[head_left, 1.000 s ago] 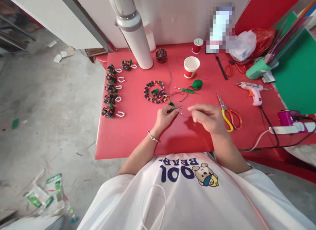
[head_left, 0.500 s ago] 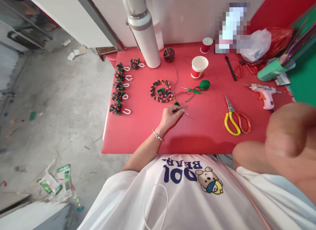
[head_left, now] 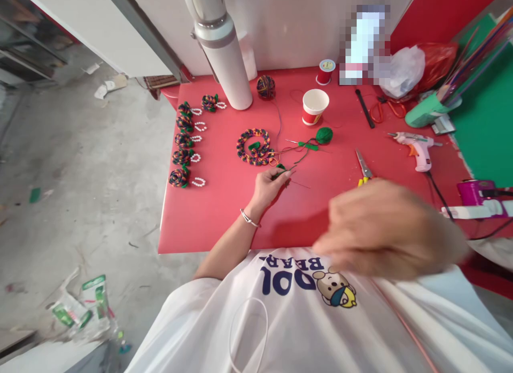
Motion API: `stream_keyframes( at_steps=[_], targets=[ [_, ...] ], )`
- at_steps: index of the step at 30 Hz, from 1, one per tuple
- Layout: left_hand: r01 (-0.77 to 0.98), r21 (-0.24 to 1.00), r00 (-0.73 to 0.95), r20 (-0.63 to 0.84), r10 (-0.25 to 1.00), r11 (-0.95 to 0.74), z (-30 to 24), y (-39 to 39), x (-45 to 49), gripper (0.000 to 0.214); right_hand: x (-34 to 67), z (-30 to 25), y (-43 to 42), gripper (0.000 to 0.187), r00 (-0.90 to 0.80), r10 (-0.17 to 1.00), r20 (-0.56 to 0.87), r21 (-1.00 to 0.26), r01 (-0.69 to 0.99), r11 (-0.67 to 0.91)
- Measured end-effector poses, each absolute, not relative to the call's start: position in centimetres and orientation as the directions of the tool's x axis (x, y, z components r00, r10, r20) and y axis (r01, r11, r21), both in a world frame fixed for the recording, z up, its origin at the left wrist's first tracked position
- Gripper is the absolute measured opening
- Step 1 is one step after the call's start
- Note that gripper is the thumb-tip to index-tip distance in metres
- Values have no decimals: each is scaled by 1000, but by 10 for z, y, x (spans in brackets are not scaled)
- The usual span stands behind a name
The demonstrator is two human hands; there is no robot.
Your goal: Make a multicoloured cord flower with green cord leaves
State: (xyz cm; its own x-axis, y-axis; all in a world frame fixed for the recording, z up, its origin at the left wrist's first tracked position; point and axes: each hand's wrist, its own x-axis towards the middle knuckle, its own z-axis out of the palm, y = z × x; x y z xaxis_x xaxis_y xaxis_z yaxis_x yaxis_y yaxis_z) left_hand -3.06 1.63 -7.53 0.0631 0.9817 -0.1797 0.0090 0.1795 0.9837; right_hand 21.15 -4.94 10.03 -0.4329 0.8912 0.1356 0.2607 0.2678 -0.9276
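Note:
My left hand (head_left: 267, 190) rests low over the red table, its fingers pinched on a small dark green yarn piece (head_left: 280, 168). A thin dark strand sticks out past the fingertips. Just beyond it lies a curled multicoloured crocheted strip (head_left: 242, 151) with a bit of green inside. To its right are a green yarn ball (head_left: 324, 135), a green strip (head_left: 308, 146) and a thin hook (head_left: 292, 141). My right hand (head_left: 387, 228), smeared by motion, is raised close to the camera and covers the scissors' (head_left: 364, 163) handles. What its fingers hold, if anything, I cannot make out.
Several crocheted flowers with white bead loops (head_left: 179, 177) line the left edge. Behind stand a white flask (head_left: 232, 68), a multicoloured yarn ball (head_left: 266, 87), a paper cup (head_left: 315, 107) and a thread spool (head_left: 325, 72). A pink glue gun (head_left: 420, 150) lies right, its cord trailing.
My right hand has swung in from the far right towards the middle, over the scissors' handles. My left hand keeps its pinch on the green yarn piece. The whole view has shifted slightly.

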Motion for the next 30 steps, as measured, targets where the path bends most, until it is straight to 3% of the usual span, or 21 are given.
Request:
stream_keyframes(
  at_steps=[1, 3, 5, 7, 10, 13, 20, 24, 30],
  targets=[
    [-55, 980, 62, -189, 980, 192, -76, 16, -30, 39, 200, 89, -40, 31, -566, 822, 63, -935, 256, 247],
    [-153, 967, 41, -198, 979, 202, -76, 15, -30, 41, 177, 56, -23, 37, -624, 782, -13, -949, 255, 187],
    [-245, 944, 18, -224, 974, 221, -73, 13, -29, 43, 159, 16, -15, 38, -500, 857, -125, -956, 292, 31],
    [-336, 906, 17, -266, 964, 256, -69, 11, -27, 45, 146, -18, -14, 39, -380, 880, -284, -951, 226, -209],
    [-407, 869, 51, -285, 957, 281, -66, 8, -26, 47, 133, -48, -15, 67, -246, 895, -371, -906, -113, -407],
    [-406, 869, 100, -265, 959, 283, -67, 7, -24, 50, 128, -56, -8, 72, -177, 926, -334, -876, -304, -374],
    [-371, 857, 183, -310, 933, 358, -64, 9, -27, 57, 125, -65, 10, 49, -80, 980, -184, -955, -222, -198],
    [-376, 834, 223, -341, 913, 403, -60, 11, -28, 64, 127, -70, 11, 54, -14, 969, -246, -928, -287, -240],
    [-367, 840, 184, -355, 917, 399, -62, 11, -24, 53, 130, -72, 19, 62, 79, 926, -369, -869, -382, -313]
  ],
)
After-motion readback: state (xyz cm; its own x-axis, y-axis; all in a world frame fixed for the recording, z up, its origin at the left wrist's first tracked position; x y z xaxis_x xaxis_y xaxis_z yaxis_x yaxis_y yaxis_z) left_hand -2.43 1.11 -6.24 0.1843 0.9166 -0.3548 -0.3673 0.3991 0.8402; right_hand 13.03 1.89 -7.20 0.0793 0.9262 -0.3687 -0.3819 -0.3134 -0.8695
